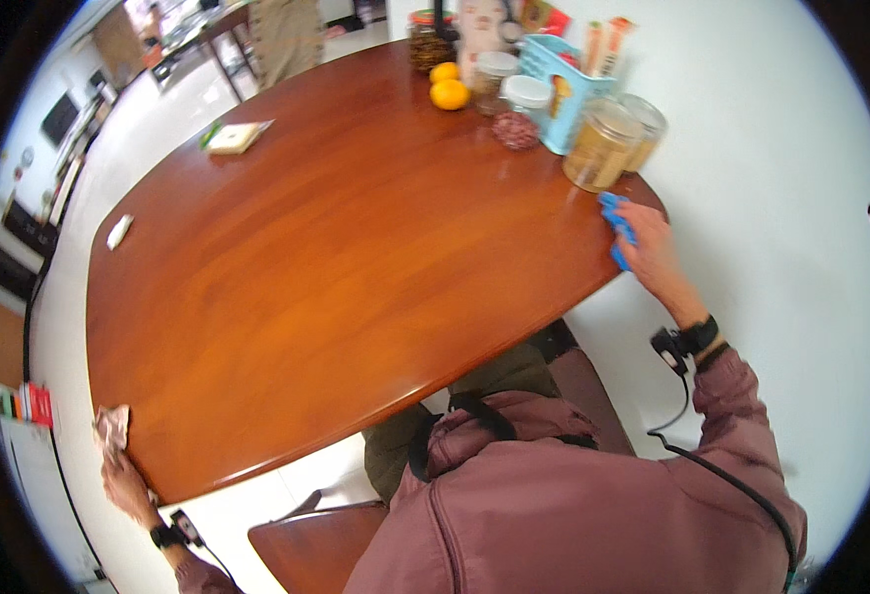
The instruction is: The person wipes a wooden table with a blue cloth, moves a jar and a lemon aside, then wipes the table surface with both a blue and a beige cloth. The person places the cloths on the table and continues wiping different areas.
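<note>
Under my right hand (650, 241) a blue cloth (617, 226) is bunched against the right end of the wooden table (316, 260). It lies just in front of a clear jar with tan contents (600, 152). At the table's near left corner, my left hand (124, 479) holds a crumpled pinkish-brown wrapper or cloth (113, 427); its exact kind is unclear. The fingers of that hand are partly hidden beside the table edge.
Along the wall stand a light-blue plastic basket (561, 96), lidded jars (494, 78) and two oranges (449, 94). A white-and-green packet (234, 139) and a small white item (119, 232) lie farther left. A wooden chair (316, 546) is beside me; a person's legs (286, 37) show beyond the table.
</note>
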A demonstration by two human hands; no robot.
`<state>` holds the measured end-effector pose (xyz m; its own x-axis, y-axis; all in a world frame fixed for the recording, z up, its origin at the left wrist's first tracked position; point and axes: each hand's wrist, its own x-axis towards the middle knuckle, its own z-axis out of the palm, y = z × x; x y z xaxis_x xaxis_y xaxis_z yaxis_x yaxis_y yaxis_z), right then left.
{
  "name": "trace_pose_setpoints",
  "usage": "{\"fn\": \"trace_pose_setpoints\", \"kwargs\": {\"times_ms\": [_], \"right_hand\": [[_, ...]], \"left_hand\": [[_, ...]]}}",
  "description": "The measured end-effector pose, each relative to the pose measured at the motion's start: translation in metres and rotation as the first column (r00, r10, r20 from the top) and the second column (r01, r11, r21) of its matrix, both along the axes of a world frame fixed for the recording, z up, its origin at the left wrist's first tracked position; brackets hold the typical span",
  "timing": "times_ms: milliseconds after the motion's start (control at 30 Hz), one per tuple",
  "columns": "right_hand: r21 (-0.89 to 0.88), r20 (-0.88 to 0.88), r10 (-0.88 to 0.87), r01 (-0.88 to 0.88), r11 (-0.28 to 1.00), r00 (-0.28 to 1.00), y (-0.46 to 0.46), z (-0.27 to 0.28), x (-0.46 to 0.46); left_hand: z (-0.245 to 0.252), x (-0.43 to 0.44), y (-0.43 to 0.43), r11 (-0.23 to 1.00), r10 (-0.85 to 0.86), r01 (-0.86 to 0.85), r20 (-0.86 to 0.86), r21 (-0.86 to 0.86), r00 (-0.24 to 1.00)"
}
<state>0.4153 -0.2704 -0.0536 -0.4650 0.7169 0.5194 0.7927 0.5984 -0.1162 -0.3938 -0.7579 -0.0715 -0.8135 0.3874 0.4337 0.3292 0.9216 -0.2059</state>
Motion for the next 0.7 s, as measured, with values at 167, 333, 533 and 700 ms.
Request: {"fn": "trace_pose_setpoints", "kwargs": {"times_ms": [167, 333, 533, 700], "right_hand": [[0.038, -0.023, 0.030, -0.030, 0.999, 0.999, 0.000, -0.001, 0.006], [-0.140, 0.046, 0.248, -0.239, 0.961, 0.968, -0.025, 0.018, -0.057], [-0.219, 0.102, 0.606, -0.577, 0.787, 0.789, -0.064, 0.042, -0.162], [-0.319, 0.173, 0.872, -0.811, 0.490, 0.458, -0.083, 0.052, -0.253]], "left_hand": [[0.001, 0.012, -0.001, 0.986, -0.139, 0.138, 0.003, 0.091, 0.990], [0.010, 0.035, 0.014, 0.990, 0.073, -0.076, 0.032, 0.121, 0.997], [0.020, 0.049, 0.024, 0.986, 0.111, -0.111, 0.012, 0.120, 0.994], [0.021, 0.050, 0.024, 0.981, 0.106, -0.110, 0.028, 0.159, 0.994]]}}
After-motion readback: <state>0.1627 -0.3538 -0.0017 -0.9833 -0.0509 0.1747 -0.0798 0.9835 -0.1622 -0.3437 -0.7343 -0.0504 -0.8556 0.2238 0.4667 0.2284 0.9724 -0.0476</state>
